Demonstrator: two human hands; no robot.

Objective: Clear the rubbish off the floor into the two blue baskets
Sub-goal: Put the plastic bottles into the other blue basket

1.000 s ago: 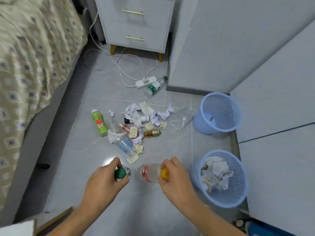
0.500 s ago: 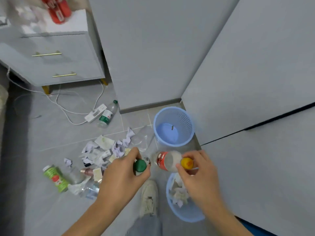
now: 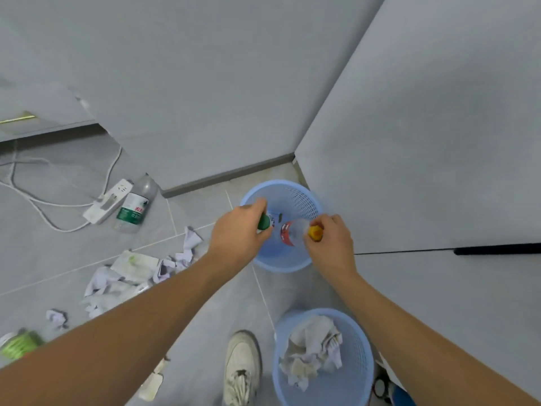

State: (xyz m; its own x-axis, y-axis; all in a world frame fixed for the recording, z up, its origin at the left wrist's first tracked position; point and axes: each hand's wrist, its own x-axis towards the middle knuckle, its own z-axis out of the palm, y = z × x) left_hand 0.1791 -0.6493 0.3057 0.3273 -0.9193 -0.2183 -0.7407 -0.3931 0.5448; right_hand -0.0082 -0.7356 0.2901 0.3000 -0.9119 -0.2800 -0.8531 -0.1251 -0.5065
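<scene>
My left hand (image 3: 238, 234) grips a green-capped bottle (image 3: 265, 221) and my right hand (image 3: 330, 241) grips a clear bottle with a yellow cap and red label (image 3: 292, 234). Both bottles hang over the mouth of the far blue basket (image 3: 295, 197), which holds only a small dark scrap. The near blue basket (image 3: 358, 373) stands below it, full of crumpled paper (image 3: 311, 351). On the floor to the left lie crumpled papers (image 3: 131, 273), a green-labelled clear bottle (image 3: 136, 205) and a green bottle (image 3: 17, 344) at the frame's edge.
A white power strip (image 3: 106, 200) with cables lies beside the green-labelled bottle. Grey cabinet walls (image 3: 409, 142) close in behind and right of the baskets. My white shoe (image 3: 241, 367) stands just left of the near basket. A drawer unit's corner shows at far left.
I have stepped forward and the view swung right. Both hands carried their bottles from above the floor near the paper-filled basket to over the far basket.
</scene>
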